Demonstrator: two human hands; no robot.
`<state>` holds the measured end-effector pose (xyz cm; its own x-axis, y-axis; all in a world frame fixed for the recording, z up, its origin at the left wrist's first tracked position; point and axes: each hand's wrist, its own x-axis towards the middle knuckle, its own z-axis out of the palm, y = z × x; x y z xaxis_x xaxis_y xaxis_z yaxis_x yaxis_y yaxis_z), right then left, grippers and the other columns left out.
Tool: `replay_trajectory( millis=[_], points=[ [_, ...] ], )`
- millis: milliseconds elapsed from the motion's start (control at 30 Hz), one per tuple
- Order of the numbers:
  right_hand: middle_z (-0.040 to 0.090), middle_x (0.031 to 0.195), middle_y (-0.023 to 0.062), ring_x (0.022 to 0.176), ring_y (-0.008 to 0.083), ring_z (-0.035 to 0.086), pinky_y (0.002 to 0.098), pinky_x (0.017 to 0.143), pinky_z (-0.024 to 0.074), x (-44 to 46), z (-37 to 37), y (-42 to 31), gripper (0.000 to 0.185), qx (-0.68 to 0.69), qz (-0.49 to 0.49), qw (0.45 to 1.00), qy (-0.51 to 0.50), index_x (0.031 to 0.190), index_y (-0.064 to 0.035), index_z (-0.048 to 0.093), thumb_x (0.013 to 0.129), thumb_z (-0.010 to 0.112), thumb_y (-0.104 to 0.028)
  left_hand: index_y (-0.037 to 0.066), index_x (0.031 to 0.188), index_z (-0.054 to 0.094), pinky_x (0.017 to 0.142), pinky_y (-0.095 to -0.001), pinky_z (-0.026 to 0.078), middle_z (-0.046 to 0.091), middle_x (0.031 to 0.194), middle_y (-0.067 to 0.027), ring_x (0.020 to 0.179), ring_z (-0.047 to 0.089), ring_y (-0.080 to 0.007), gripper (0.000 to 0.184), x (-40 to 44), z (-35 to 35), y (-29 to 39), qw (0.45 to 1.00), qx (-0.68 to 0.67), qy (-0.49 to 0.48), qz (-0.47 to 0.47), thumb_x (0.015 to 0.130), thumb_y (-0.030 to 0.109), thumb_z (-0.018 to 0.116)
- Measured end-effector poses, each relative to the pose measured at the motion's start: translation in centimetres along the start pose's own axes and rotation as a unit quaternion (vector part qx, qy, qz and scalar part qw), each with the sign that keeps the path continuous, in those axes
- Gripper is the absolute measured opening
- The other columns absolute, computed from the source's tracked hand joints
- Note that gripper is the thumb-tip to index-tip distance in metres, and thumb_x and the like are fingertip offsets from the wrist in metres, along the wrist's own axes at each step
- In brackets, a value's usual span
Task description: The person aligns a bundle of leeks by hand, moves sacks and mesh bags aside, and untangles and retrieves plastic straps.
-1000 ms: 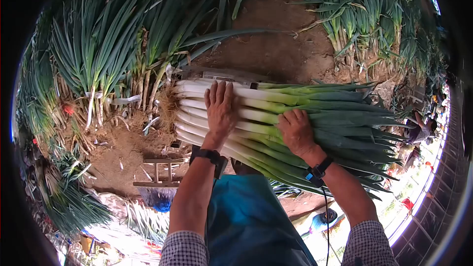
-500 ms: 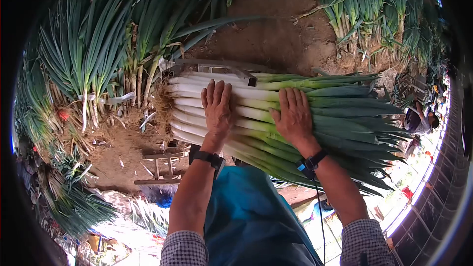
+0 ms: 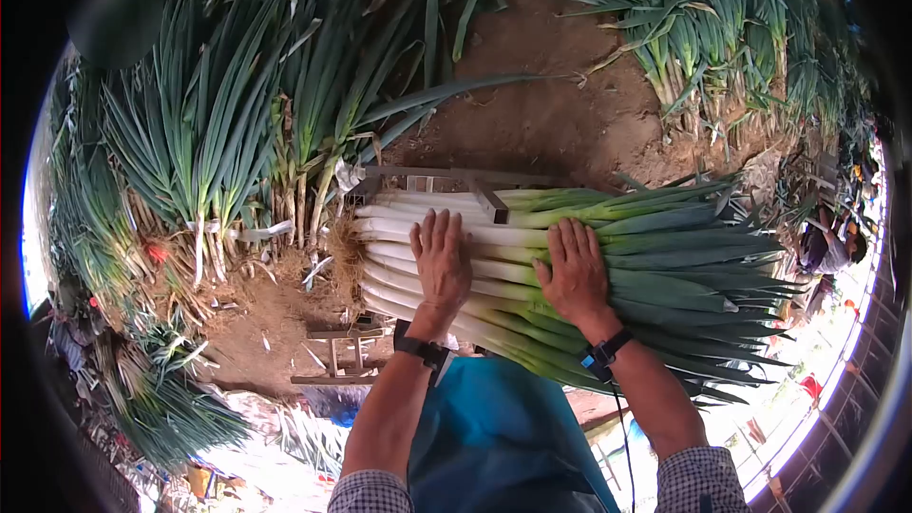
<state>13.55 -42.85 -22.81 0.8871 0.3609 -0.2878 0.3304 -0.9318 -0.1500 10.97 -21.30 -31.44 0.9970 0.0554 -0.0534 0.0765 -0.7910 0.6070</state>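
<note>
A broad layer of long green onions (image 3: 508,271) lies crosswise before me, with white stalks on the left and green leaves on the right. Their fibrous roots (image 3: 344,252) hang at the left end. My left hand (image 3: 443,261) rests flat over the white stalks, fingers stretched out. Further right, my right hand (image 3: 576,271) lies palm down where white turns to green, its thumb apart from the fingers. Both hands touch the onions without wrapping round them. Part of a frame (image 3: 490,201) shows at the layer's far side; the rest is hidden beneath.
Upright bundles of green onions (image 3: 199,133) stand at the left, and more bundles (image 3: 703,28) at the far right. A small wooden stand (image 3: 334,356) is on the soil near my left forearm. A person (image 3: 831,245) is at the right edge. A cable (image 3: 624,437) hangs from my right wrist.
The whole view has shifted, so everything sits lower and slightly right. Both hands stay flat on the onions, in nearly the same places.
</note>
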Motion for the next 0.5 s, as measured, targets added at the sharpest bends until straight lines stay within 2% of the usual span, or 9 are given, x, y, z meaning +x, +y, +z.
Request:
replay_trajectory(
  millis=[133, 167, 300, 433, 500],
  points=[
    [0.045, 0.137, 0.0238, 0.131, 0.0389, 0.039, 0.0508, 0.113, 0.0264, -0.7, 0.6, -0.1, 0.061, 0.008, 0.0, 1.0, -0.015, 0.131, 0.0043, 0.046, 0.088, 0.06, -0.036, 0.002, 0.125, 0.056, 0.113, -0.0526, 0.019, 0.055, 0.128, -0.0154, 0.129, 0.041, -0.0365, 0.037, 0.8, 1.1, -0.3, 0.999, 0.032, 0.005, -0.002, 0.096, 0.023, 0.045],
    [0.045, 0.137, 0.0239, 0.131, 0.0388, 0.039, 0.0506, 0.113, 0.0262, -0.3, 0.8, 0.3, 0.062, 0.003, 0.004, 1.0, -0.01, 0.132, 0.0044, 0.046, 0.088, 0.06, -0.037, 0.002, 0.126, 0.056, 0.114, -0.0527, 0.017, 0.054, 0.131, -0.0156, 0.132, 0.038, -0.0361, 0.038, 0.8, 1.8, -0.6, 0.998, 0.052, -0.014, -0.011, 0.095, 0.023, 0.048],
    [0.045, 0.138, 0.024, 0.132, 0.0383, 0.038, 0.0504, 0.114, 0.024, 0.0, 0.3, 0.6, 0.061, 0.027, 0.017, 0.999, -0.019, 0.131, 0.0046, 0.047, 0.087, 0.059, -0.036, 0.001, 0.127, 0.055, 0.114, -0.0536, 0.016, 0.052, 0.134, -0.017, 0.134, 0.037, -0.0374, 0.038, 1.6, 0.8, 0.1, 0.998, 0.054, -0.034, -0.012, 0.096, 0.022, 0.046],
    [0.047, 0.137, 0.0239, 0.133, 0.037, 0.037, 0.049, 0.114, 0.0242, -0.2, 0.8, 0.9, 0.06, 0.002, 0.017, 0.999, -0.036, 0.129, 0.006, 0.051, 0.088, 0.058, -0.037, -0.001, 0.138, 0.042, 0.114, -0.0539, 0.014, 0.043, 0.142, -0.0214, 0.135, 0.034, -0.0399, 0.05, -0.6, 1.1, 0.6, 0.994, 0.066, -0.083, -0.021, 0.099, 0.03, 0.044],
    [0.047, 0.137, 0.0237, 0.132, 0.0365, 0.038, 0.0501, 0.114, 0.0246, 0.0, 1.0, 0.9, 0.059, -0.004, 0.003, 1.0, -0.012, 0.129, 0.0058, 0.051, 0.088, 0.057, -0.037, -0.002, 0.14, 0.037, 0.115, -0.0539, 0.013, 0.038, 0.145, -0.0237, 0.136, 0.032, -0.0418, 0.056, -0.7, 1.4, 0.2, 0.995, 0.076, -0.065, 0.003, 0.097, 0.031, 0.048]
  ],
)
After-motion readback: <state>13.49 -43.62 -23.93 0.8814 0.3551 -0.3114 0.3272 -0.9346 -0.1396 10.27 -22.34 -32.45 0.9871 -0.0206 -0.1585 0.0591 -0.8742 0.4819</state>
